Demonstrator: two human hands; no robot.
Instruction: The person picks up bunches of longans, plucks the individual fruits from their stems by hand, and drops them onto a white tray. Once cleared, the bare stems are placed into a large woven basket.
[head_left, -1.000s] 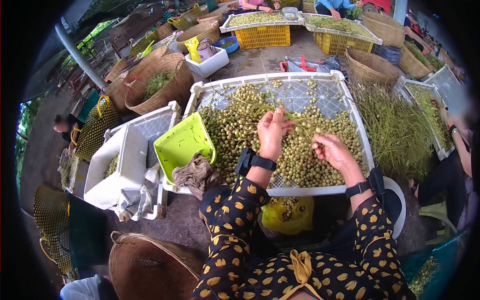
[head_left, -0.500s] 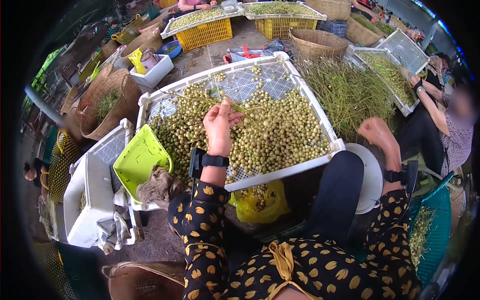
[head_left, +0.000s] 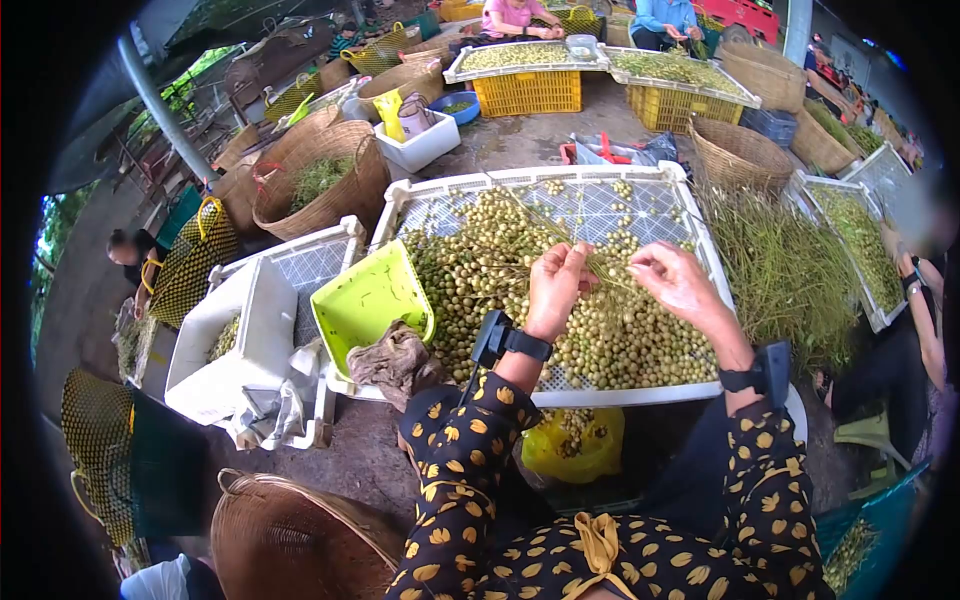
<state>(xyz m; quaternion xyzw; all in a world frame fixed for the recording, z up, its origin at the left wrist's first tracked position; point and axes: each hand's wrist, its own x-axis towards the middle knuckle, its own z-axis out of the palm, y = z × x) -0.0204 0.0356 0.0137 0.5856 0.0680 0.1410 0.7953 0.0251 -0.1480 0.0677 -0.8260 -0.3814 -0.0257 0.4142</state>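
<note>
My left hand (head_left: pixel 558 288) is closed in a pinch on thin green-brown stems (head_left: pixel 598 264) above the white mesh tray. Just to its right, my right hand (head_left: pixel 682 285) has its thumb and fingers drawn together near the stem ends; whether anything is between them I cannot make out. Below both hands, many small round yellow-green fruits (head_left: pixel 640 345) lie spread over the tray (head_left: pixel 560 398). Some thin stems lie among the fruits on the left.
A lime-green scoop (head_left: pixel 370 305) and a brown cloth (head_left: pixel 398 362) sit at the tray's left. Cut stems (head_left: pixel 785 270) are heaped on the right. A yellow bag (head_left: pixel 575 455) is under the tray, a wicker basket (head_left: pixel 300 540) at lower left. Other people work nearby.
My right hand has come in from the right side over the tray, beside my left hand. My left hand still holds stems. The camera view has turned left.
</note>
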